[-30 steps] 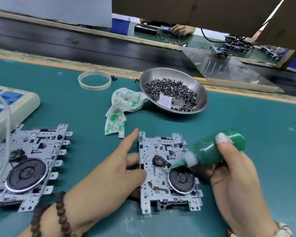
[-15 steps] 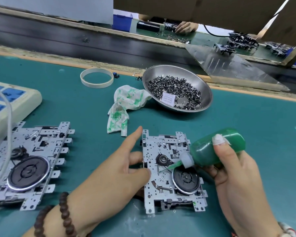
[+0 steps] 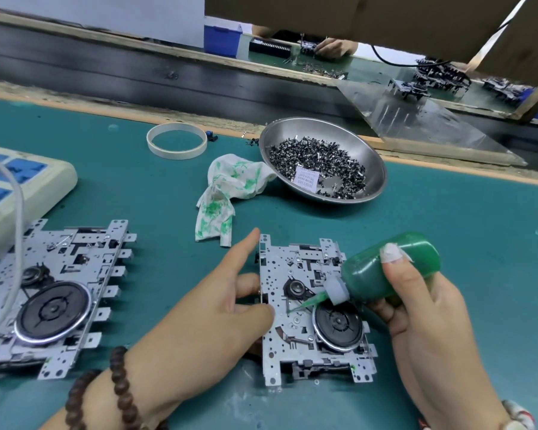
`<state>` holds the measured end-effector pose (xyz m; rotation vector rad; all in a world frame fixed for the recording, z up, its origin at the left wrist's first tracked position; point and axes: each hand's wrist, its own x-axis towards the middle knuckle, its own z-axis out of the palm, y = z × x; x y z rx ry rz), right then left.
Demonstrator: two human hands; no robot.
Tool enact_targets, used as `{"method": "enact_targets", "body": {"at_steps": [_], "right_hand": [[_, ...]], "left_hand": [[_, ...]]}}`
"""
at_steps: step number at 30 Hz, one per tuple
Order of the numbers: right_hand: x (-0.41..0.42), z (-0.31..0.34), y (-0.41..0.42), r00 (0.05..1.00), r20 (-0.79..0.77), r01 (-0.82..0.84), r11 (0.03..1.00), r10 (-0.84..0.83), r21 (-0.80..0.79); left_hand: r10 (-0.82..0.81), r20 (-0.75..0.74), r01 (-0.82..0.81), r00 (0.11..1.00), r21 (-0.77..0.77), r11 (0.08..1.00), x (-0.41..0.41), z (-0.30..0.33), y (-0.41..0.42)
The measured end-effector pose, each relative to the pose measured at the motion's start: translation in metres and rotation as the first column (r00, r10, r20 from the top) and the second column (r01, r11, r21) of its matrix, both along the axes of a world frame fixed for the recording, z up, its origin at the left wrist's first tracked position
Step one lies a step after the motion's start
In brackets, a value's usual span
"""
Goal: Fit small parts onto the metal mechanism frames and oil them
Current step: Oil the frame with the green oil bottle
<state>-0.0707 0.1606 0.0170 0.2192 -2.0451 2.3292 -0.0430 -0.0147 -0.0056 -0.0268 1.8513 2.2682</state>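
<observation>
The teal desk [image 3: 448, 231] carries one metal frame [image 3: 292, 274] between the grips, a second frame [image 3: 75, 274] left of the left grip [image 3: 212, 318], with a steel bowl [image 3: 370, 150], stained rag [image 3: 230, 187] and tape ring [image 3: 176, 144] beyond them.

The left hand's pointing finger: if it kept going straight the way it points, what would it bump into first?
Probably the crumpled green-stained cloth. The left hand has its index finger aimed up and away along the metal frame's left edge; the steel bowl lies further right. Depth is hard to judge from the head view.
</observation>
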Motion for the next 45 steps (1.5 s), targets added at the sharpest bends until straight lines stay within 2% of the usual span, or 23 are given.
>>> {"method": "enact_targets", "body": {"at_steps": [10, 17, 21, 27, 30, 32, 35, 38, 39, 41, 42, 43, 44, 45], "right_hand": [[-0.003, -0.006, 0.003, 0.997, 0.024, 0.071, 0.994, -0.074, 0.089], [-0.002, -0.005, 0.003, 0.998, 0.027, 0.052, 0.997, -0.054, 0.065], [-0.003, -0.006, 0.004, 0.999, 0.029, 0.042, 0.999, -0.042, 0.001], [-0.004, -0.009, 0.005, 0.998, 0.031, 0.061, 0.996, -0.063, 0.057], [-0.005, -0.009, 0.007, 0.995, 0.073, 0.068, 0.997, -0.065, -0.045], [-0.007, -0.008, 0.012, 0.981, 0.176, 0.113, 0.977, -0.08, -0.181], [-0.01, -0.001, 0.019, 0.942, 0.332, 0.182, 0.896, -0.041, -0.405], [-0.012, 0.009, 0.031, 0.889, 0.456, 0.221, 0.827, 0.047, -0.517], [-0.013, 0.009, 0.037, 0.864, 0.487, 0.197, 0.805, 0.127, -0.559], [-0.012, 0.009, 0.041, 0.789, 0.413, -0.022, 0.692, 0.455, -0.722], [-0.011, 0.006, 0.043, 0.798, 0.409, -0.055, 0.73, 0.442, -0.681], [-0.011, 0.006, 0.056, 0.863, 0.375, -0.061, 0.806, 0.339, -0.588], [-0.01, 0.0, 0.067, 0.908, 0.277, -0.115, 0.822, 0.315, -0.558], [-0.01, -0.002, 0.072, 0.914, 0.235, -0.151, 0.815, 0.331, -0.56]], "left_hand": [[0.018, -0.027, -0.019, 0.999, -0.019, 1.0, 0.001, 0.001, 0.001], [0.017, -0.04, -0.018, 0.999, -0.029, 0.999, 0.001, 0.0, 0.001], [0.013, -0.049, -0.015, 0.999, -0.037, 0.999, 0.001, 0.001, 0.001], [0.025, -0.024, -0.027, 0.999, -0.05, 0.998, 0.0, 0.002, 0.001], [0.033, -0.027, -0.035, 0.999, -0.065, 0.997, 0.0, 0.0, 0.0], [0.031, -0.021, -0.032, 0.999, -0.051, 0.998, 0.0, 0.0, 0.0], [0.038, -0.008, -0.038, 0.999, -0.029, 0.999, -0.002, 0.002, 0.0], [0.041, 0.017, -0.041, 0.999, 0.037, 0.998, -0.003, 0.004, -0.002], [0.043, 0.023, -0.045, 0.999, 0.064, 0.997, -0.004, 0.005, -0.003], [0.067, 0.048, -0.073, 0.997, 0.131, 0.989, -0.005, 0.006, -0.004], [0.089, 0.062, -0.098, 0.994, 0.161, 0.982, -0.005, 0.007, -0.005], [0.109, 0.069, -0.12, 0.992, 0.178, 0.977, -0.005, 0.007, -0.004], [0.121, 0.069, -0.132, 0.99, 0.189, 0.973, -0.005, 0.008, -0.004], [0.126, 0.062, -0.136, 0.99, 0.196, 0.971, -0.006, 0.009, -0.003]]}}
